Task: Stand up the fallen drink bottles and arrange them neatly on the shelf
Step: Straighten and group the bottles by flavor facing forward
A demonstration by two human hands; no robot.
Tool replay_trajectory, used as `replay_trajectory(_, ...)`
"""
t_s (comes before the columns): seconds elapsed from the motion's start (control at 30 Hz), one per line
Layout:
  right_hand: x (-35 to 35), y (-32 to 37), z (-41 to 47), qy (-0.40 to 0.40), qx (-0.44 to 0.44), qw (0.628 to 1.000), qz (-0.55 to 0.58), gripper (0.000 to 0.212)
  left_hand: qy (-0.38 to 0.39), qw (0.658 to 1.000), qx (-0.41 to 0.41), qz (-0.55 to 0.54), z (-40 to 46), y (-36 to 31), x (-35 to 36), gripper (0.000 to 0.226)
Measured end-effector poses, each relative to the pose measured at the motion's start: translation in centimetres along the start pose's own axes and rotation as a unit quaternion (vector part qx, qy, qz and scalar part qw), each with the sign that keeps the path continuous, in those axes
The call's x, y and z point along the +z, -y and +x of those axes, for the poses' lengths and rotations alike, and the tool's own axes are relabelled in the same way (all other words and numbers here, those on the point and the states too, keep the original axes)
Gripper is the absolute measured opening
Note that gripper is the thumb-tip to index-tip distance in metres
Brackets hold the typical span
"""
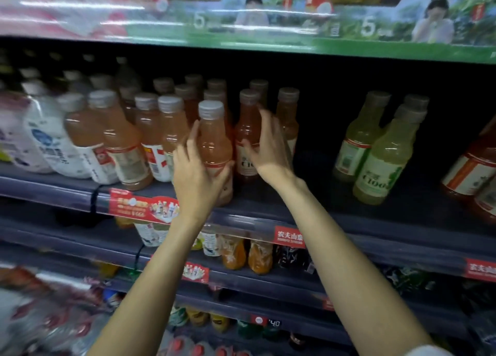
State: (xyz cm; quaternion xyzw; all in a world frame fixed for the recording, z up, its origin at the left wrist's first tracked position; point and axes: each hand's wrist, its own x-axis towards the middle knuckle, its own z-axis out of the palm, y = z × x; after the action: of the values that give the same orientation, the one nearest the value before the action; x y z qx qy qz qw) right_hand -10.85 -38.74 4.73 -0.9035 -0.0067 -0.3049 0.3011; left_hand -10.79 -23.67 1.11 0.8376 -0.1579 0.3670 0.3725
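Note:
A pink-orange drink bottle (215, 143) with a grey cap stands upright at the front of the dark shelf (268, 213). My left hand (197, 173) wraps its lower half from the left. My right hand (268, 151) hovers just to the bottle's right with fingers spread, in front of a redder bottle (248, 132), and holds nothing. Several more pink-orange bottles (150, 132) stand in rows to the left and behind.
White-labelled bottles (51, 140) lean at the far left. Yellow-green bottles (381, 151) stand at the right, orange-red ones (472, 173) at the far right edge. A dark gap lies between the redder bottle and the green ones. Lower shelves hold more drinks and red price tags (289, 237).

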Motion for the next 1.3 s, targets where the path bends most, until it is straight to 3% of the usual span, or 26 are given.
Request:
replay_trajectory(0.17,1.8,0.4,0.5,0.037,-0.002,0.998,-0.044,0.082,0.004,1.000,0.020,0.000,0.1,0.9,-0.1,0.084)
replay_trajectory(0.4,-0.3,-0.9,-2.1,-0.024,-0.056,0.997,-0.051,0.095,-0.002,0.999,0.041,-0.003,0.3,1.6,0.1,0.083)
replay_trajectory(0.5,-1.6,-1.5,-3.3,-0.044,-0.041,0.997,-0.053,0.103,-0.044,0.998,0.040,0.003,0.0,1.1,0.4,0.079)
replay_trajectory(0.6,-2.7,-2.3,-4.1,-0.075,-0.031,0.994,-0.067,0.108,-0.093,0.986,0.131,-0.034,-0.9,-1.0,0.7,0.060)
replay_trajectory(0.7,-3.5,-3.1,-4.3,-0.085,-0.014,0.993,-0.080,0.107,0.010,0.978,0.196,-0.071,-1.2,-3.3,2.2,0.049)
replay_trajectory(0.8,-4.0,-3.7,-4.3,-0.078,-0.014,0.994,-0.077,0.103,0.079,0.983,0.151,-0.063,-0.3,-4.1,4.3,0.060)
replay_trajectory(0.9,-4.2,-4.2,-4.4,-0.072,-0.032,0.994,-0.070,0.101,0.071,0.979,0.192,-0.028,-0.1,-3.1,5.0,0.054)
replay_trajectory(0.97,-4.2,-4.5,-4.6,-0.068,-0.018,0.998,-0.004,0.105,0.014,0.973,0.230,-0.019,-0.7,-2.2,4.6,0.045)
replay_trajectory(1.1,-3.9,-4.7,-4.9,-0.064,0.025,0.991,0.112,0.104,-0.124,0.982,0.140,0.008,-1.4,-0.9,3.3,0.053)
replay_trajectory(1.2,-3.6,-4.9,-5.2,-0.080,0.068,0.987,0.122,0.105,-0.130,0.988,0.079,0.025,-1.0,-0.7,2.9,0.067)
replay_trajectory(1.3,-4.3,-5.5,-6.2,-0.089,0.102,0.986,0.097,0.092,-0.125,0.991,0.035,0.016,-0.7,-1.0,2.9,0.070)
